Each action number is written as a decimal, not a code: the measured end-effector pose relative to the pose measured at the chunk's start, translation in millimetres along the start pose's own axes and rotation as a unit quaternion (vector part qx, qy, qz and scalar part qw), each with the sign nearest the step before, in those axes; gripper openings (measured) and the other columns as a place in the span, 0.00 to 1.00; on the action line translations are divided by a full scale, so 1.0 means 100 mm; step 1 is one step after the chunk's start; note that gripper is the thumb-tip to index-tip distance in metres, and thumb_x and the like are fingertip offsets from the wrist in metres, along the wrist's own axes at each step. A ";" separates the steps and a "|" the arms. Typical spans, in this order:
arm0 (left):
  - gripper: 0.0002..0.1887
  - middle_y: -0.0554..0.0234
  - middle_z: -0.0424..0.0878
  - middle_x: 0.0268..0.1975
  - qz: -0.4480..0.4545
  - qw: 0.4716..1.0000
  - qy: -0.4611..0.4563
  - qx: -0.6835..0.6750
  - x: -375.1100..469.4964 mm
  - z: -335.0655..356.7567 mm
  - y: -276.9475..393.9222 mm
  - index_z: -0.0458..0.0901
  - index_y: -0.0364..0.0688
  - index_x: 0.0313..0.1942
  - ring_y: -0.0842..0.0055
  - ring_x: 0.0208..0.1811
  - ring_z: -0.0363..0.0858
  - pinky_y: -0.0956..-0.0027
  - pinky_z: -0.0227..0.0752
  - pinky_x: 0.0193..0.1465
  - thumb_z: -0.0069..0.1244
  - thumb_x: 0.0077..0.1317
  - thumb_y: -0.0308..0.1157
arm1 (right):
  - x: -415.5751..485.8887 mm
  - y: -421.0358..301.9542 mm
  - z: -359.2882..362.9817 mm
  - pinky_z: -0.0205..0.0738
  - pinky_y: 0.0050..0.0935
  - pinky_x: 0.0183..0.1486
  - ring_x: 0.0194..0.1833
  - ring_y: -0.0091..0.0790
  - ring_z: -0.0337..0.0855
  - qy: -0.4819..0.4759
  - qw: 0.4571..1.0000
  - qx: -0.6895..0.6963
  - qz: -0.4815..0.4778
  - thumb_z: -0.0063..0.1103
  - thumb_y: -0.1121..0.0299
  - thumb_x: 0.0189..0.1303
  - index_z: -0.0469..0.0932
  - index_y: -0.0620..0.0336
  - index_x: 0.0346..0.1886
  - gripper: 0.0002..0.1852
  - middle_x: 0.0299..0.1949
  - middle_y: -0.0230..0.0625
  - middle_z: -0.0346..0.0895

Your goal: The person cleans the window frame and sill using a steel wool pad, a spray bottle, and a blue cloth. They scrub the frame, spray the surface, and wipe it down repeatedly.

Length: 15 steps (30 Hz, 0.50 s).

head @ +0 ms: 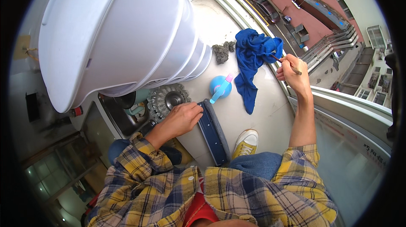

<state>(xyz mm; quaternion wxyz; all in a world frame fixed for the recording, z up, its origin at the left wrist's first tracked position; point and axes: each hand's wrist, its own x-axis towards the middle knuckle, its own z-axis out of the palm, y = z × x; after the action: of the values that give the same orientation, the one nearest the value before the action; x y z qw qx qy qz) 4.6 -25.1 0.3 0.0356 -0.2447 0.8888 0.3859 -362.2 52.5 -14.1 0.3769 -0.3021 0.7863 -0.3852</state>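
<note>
My right hand [293, 71] grips a thin brown stick [296, 71], whose far end reaches the bunched blue cloth [250, 49] beside the window track. Near the top end of a flat mop head [214, 133], with a dark blue plate and grey pad, is my left hand [187, 116]; its fingers are bent, and whether they hold anything is hidden. A blue spray bottle [221, 87] with a pink nozzle stands between the mop head and the cloth. Clumps of grey lint or dirt [222, 52] lie left of the cloth on the pale tiles.
A large white plastic tub [136, 30] fills the upper left. Below it are a ribbed glass dish [168, 100] and a metal sink or tray [123, 116]. Along the right runs the window track [253, 14], with a drop to the street beyond. My yellow shoe [245, 144] is near the mop head.
</note>
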 end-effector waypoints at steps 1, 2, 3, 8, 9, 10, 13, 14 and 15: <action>0.07 0.53 0.79 0.35 -0.001 1.000 -0.005 0.002 0.00 -0.01 0.00 0.82 0.34 0.41 0.56 0.38 0.81 0.58 0.76 0.41 0.55 0.67 0.28 | -0.03 0.01 -0.01 0.81 0.27 0.27 0.23 0.30 0.85 0.002 1.000 0.005 0.007 0.47 0.71 0.66 0.79 0.72 0.35 0.13 0.22 0.42 0.81; 0.06 0.53 0.79 0.35 -0.006 1.000 -0.011 0.006 0.00 -0.02 0.00 0.82 0.34 0.41 0.56 0.38 0.81 0.58 0.76 0.41 0.55 0.67 0.28 | -0.07 0.02 -0.02 0.81 0.27 0.27 0.23 0.29 0.85 0.006 1.000 0.002 0.005 0.47 0.71 0.66 0.79 0.72 0.35 0.13 0.22 0.42 0.81; 0.06 0.52 0.79 0.35 -0.002 1.000 -0.010 0.006 0.00 -0.02 0.00 0.82 0.34 0.41 0.56 0.38 0.82 0.58 0.76 0.41 0.55 0.67 0.28 | -0.12 0.03 -0.03 0.81 0.27 0.27 0.23 0.29 0.85 0.010 1.000 0.001 0.007 0.47 0.71 0.66 0.79 0.72 0.35 0.13 0.22 0.42 0.81; 0.06 0.52 0.81 0.37 -0.004 0.998 -0.055 0.011 -0.01 0.01 0.02 0.82 0.34 0.41 0.55 0.40 0.83 0.57 0.76 0.42 0.55 0.67 0.28 | -0.35 0.12 -0.09 0.78 0.26 0.25 0.21 0.29 0.84 0.035 0.999 -0.001 0.022 0.47 0.72 0.66 0.78 0.71 0.31 0.13 0.20 0.41 0.80; 0.06 0.52 0.81 0.37 0.000 0.998 -0.062 0.009 -0.02 0.01 0.03 0.82 0.34 0.41 0.55 0.40 0.83 0.57 0.76 0.42 0.55 0.67 0.28 | -0.40 0.15 -0.10 0.77 0.26 0.24 0.21 0.28 0.83 0.039 0.999 -0.030 0.014 0.48 0.72 0.66 0.78 0.70 0.30 0.12 0.20 0.40 0.79; 0.06 0.52 0.81 0.37 0.001 0.997 -0.072 0.010 -0.02 0.02 0.04 0.82 0.34 0.41 0.55 0.40 0.83 0.57 0.76 0.42 0.55 0.67 0.28 | -0.45 0.18 -0.11 0.77 0.26 0.24 0.21 0.27 0.83 0.039 0.998 -0.044 -0.001 0.48 0.72 0.65 0.77 0.70 0.28 0.12 0.19 0.40 0.79; 0.06 0.51 0.80 0.35 0.000 0.997 -0.081 0.003 -0.03 0.03 0.06 0.80 0.36 0.38 0.53 0.40 0.82 0.54 0.76 0.42 0.54 0.68 0.29 | -0.59 0.28 -0.12 0.74 0.35 0.26 0.20 0.41 0.82 0.071 0.989 -0.116 -0.060 0.51 0.75 0.61 0.74 0.69 0.23 0.11 0.18 0.48 0.76; 0.06 0.51 0.79 0.34 0.000 0.997 -0.082 -0.003 -0.04 0.04 0.07 0.79 0.36 0.36 0.53 0.40 0.81 0.53 0.75 0.43 0.54 0.68 0.30 | -0.63 0.30 -0.13 0.74 0.37 0.27 0.20 0.45 0.81 0.084 0.981 -0.154 -0.079 0.51 0.75 0.60 0.74 0.70 0.23 0.10 0.18 0.51 0.76; 0.06 0.52 0.79 0.34 0.000 0.996 -0.087 -0.003 -0.05 0.05 0.07 0.79 0.36 0.36 0.53 0.40 0.82 0.53 0.75 0.43 0.54 0.68 0.30 | -0.67 0.31 -0.13 0.74 0.40 0.28 0.21 0.50 0.80 0.097 0.975 -0.193 -0.057 0.51 0.76 0.59 0.73 0.70 0.22 0.10 0.19 0.54 0.75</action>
<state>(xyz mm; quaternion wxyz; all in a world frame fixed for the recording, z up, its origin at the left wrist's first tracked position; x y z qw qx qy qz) 5.1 -15.1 2.5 0.1122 -0.2098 0.8810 0.4090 -342.7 124.8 -10.4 0.2112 -0.3749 0.8600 -0.2743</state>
